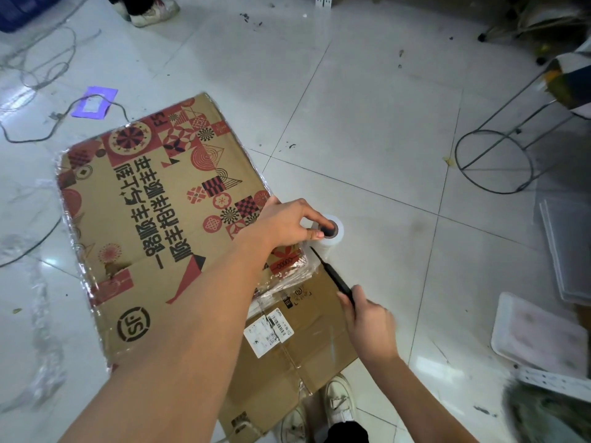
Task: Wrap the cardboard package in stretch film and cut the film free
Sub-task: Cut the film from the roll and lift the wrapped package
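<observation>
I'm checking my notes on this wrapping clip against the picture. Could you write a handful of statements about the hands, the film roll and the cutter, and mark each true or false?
1. The left hand holds the stretch film roll by its core end. True.
2. The right hand is empty. False: it grips a black cutter.
3. The cutter's tip points toward the film beside the roll. True.
4. The cardboard package stands on a table. False: it lies on the tiled floor.
5. Film already covers the package's edges. True.
</observation>
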Available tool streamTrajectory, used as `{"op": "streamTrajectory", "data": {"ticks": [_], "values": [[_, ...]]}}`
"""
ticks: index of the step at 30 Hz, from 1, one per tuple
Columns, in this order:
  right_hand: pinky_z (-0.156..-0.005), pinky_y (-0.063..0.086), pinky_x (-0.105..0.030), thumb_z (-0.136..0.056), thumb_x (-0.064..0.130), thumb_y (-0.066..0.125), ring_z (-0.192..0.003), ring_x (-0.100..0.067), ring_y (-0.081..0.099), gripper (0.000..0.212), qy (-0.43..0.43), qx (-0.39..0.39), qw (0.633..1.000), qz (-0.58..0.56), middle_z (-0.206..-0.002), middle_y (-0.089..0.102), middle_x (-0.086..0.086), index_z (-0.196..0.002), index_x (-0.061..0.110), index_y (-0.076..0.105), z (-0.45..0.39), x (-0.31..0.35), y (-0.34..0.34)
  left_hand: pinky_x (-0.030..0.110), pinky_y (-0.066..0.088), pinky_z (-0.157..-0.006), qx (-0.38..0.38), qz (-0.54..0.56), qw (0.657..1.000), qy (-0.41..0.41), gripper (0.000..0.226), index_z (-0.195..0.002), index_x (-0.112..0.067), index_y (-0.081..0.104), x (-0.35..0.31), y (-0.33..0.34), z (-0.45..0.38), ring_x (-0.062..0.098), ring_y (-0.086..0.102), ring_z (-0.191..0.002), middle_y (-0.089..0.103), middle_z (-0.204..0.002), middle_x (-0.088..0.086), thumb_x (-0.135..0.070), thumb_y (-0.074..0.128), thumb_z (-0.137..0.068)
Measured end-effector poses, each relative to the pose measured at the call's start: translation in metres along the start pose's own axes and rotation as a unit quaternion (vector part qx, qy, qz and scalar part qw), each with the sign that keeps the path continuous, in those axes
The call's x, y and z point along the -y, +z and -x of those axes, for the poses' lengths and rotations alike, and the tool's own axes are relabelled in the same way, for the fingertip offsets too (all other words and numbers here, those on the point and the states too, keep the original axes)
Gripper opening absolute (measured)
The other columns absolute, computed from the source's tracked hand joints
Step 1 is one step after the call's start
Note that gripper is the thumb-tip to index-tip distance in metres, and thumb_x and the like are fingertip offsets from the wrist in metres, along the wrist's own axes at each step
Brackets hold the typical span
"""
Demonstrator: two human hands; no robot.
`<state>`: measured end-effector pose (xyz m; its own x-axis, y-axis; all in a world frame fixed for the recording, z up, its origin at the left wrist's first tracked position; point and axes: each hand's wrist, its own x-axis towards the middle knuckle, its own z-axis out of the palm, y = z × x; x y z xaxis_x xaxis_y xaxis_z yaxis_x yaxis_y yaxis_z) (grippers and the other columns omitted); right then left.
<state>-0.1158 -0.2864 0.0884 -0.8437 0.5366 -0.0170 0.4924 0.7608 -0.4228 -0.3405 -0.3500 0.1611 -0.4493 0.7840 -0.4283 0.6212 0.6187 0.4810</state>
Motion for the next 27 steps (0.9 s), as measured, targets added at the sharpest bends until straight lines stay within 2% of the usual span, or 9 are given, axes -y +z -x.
{"op": "streamTrajectory", "data": {"ticks": [3,6,10,14,16,18,21,24,27], "values": [[-0.042,0.003,-0.012,-0.091,0.030,0.058,-0.031,-0.005,0.008,0.033,0.034,0.080,0.995,0.038,-0.043,0.014,0.014,-0.076,0.018,0.030,0.001,-0.007,0.014,0.026,0.014,-0.092,0.002,0.006,1.000,0.001,0.027,-0.114,-0.051,0.061,0.000,-0.001,0.001,0.009,0.045,-0.124,0.049,-0.136,-0.012,-0.045,0.061,-0.088],[-0.040,-0.005,-0.008,-0.082,0.028,0.071,-0.029,-0.011,0.005,0.046,0.057,0.109,0.992,0.015,-0.040,0.012,0.011,-0.076,0.023,0.026,0.034,-0.030,0.020,0.026,0.013,-0.091,0.001,0.006,1.000,0.001,0.028,-0.115,-0.051,0.060,0.000,-0.002,0.000,0.009,0.045,-0.124,0.049,-0.136,-0.012,-0.045,0.062,-0.088],[-0.039,0.002,-0.007,-0.097,0.047,0.031,-0.031,-0.011,0.014,0.034,0.051,0.050,0.997,-0.036,-0.041,0.020,0.009,-0.074,0.022,0.029,0.046,-0.035,0.012,0.027,0.014,-0.091,-0.002,0.000,1.000,0.002,0.028,-0.115,-0.051,0.060,0.000,0.000,-0.001,0.009,0.046,-0.123,0.049,-0.137,-0.013,-0.046,0.061,-0.088],[-0.042,0.002,-0.007,-0.093,0.037,0.043,-0.030,-0.011,0.019,0.032,0.002,0.000,1.000,-0.020,-0.044,0.021,0.013,-0.070,0.016,0.037,0.006,-0.010,0.016,0.026,0.014,-0.091,0.001,0.000,1.000,0.004,0.028,-0.115,-0.052,0.059,0.000,-0.001,-0.001,0.010,0.044,-0.125,0.049,-0.137,-0.012,-0.046,0.061,-0.087],[-0.040,0.004,-0.014,-0.094,0.036,0.051,-0.028,-0.020,0.032,0.034,0.036,0.037,0.999,0.000,-0.043,0.024,0.011,-0.074,0.016,0.032,-0.003,-0.010,0.026,0.026,0.014,-0.092,0.002,0.001,1.000,0.005,0.028,-0.115,-0.052,0.059,0.001,-0.001,-0.001,0.010,0.045,-0.124,0.050,-0.136,-0.012,-0.046,0.061,-0.088],[-0.040,0.005,-0.016,-0.095,0.031,0.052,-0.028,-0.015,0.026,0.031,0.057,0.071,0.996,0.023,-0.043,0.023,0.011,-0.076,0.018,0.030,0.006,-0.020,0.031,0.027,0.014,-0.092,0.004,0.002,1.000,0.006,0.028,-0.116,-0.051,0.060,0.001,-0.001,0.000,0.010,0.045,-0.124,0.050,-0.136,-0.012,-0.046,0.060,-0.088],[-0.040,0.024,-0.027,-0.099,0.033,0.046,-0.037,-0.020,0.037,0.026,0.127,0.142,0.980,0.053,-0.046,0.031,0.010,-0.082,0.019,0.032,0.042,-0.044,0.036,0.027,0.015,-0.091,0.003,0.001,1.000,0.007,0.028,-0.116,-0.051,0.059,0.002,-0.001,-0.001,0.010,0.046,-0.124,0.049,-0.137,-0.012,-0.046,0.060,-0.088],[-0.042,0.030,-0.030,-0.093,0.031,0.057,-0.041,-0.025,0.040,0.032,0.240,0.103,0.964,-0.046,-0.041,0.035,0.007,-0.072,0.022,0.034,0.087,-0.057,0.029,0.026,0.013,-0.090,0.001,-0.002,1.000,0.006,0.028,-0.116,-0.051,0.059,0.002,0.000,-0.001,0.010,0.046,-0.123,0.049,-0.137,-0.013,-0.047,0.059,-0.088],[-0.048,0.033,-0.029,-0.093,0.038,0.052,-0.050,-0.024,0.050,0.036,0.321,0.093,0.932,-0.142,-0.047,0.044,0.000,-0.065,0.020,0.040,0.101,-0.048,0.032,0.026,0.014,-0.091,0.002,0.001,1.000,0.006,0.027,-0.115,-0.052,0.059,0.001,0.000,-0.003,0.009,0.045,-0.123,0.048,-0.138,-0.014,-0.047,0.060,-0.088]]}}
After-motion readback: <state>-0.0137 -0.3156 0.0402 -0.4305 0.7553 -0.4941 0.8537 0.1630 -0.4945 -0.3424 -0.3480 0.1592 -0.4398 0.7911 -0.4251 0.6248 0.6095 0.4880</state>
